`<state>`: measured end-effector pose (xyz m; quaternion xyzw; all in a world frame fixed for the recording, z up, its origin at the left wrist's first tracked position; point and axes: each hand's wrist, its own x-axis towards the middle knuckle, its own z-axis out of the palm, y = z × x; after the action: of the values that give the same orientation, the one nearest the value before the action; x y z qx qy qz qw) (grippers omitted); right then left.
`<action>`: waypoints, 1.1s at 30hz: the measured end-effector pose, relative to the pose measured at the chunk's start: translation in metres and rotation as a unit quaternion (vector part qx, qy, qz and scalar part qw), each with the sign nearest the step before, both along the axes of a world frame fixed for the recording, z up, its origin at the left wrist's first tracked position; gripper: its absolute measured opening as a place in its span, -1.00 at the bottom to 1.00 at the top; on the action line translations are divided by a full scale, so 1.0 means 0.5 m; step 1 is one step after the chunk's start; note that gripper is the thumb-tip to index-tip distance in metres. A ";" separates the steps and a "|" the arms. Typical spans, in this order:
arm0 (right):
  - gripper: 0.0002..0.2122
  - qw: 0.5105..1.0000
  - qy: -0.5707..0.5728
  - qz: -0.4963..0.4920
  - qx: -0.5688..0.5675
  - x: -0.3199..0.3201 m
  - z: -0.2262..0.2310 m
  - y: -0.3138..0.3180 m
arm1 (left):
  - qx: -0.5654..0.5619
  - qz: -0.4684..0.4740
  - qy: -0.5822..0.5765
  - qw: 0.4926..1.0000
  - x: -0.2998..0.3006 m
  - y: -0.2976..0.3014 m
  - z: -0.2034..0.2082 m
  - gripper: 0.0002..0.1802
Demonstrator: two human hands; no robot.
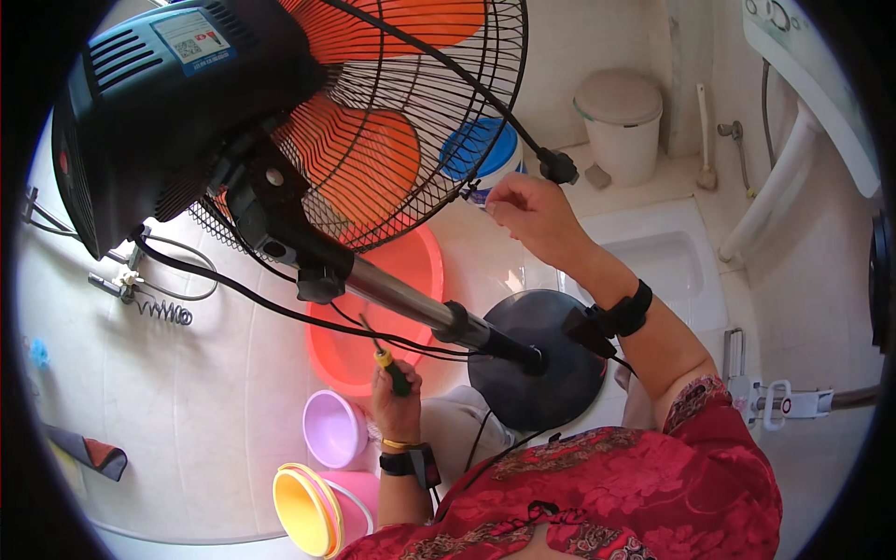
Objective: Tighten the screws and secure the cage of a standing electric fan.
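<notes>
A large standing fan leans across the upper left, with a black motor housing, orange blades behind a black wire guard, a metal pole and a round black base. In my left hand, low beside the pole, is a screwdriver with a green and yellow handle, its shaft pointing up. My right hand is at the lower right rim of the guard, fingers pinched together by a small dark purple piece. What exactly those fingers grip is hidden.
The fan's black cord ends in a plug just above my right hand. Below the fan stand a red basin, a purple bucket and a yellow bucket. Farther off are a blue-lidded bucket, a lidded bin and a white floor basin.
</notes>
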<state>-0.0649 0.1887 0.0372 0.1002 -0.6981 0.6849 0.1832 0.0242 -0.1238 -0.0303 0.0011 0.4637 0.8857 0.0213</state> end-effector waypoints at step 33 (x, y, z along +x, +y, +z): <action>-0.76 0.914 0.029 0.388 0.114 0.056 0.042 0.006 | -0.029 -0.205 0.041 0.978 -0.016 0.249 0.126 -0.67</action>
<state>-0.0369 0.1915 0.0579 0.4034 -0.6721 0.6144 -0.0901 0.0163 0.0007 0.0326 0.1314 0.4795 0.8480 0.1834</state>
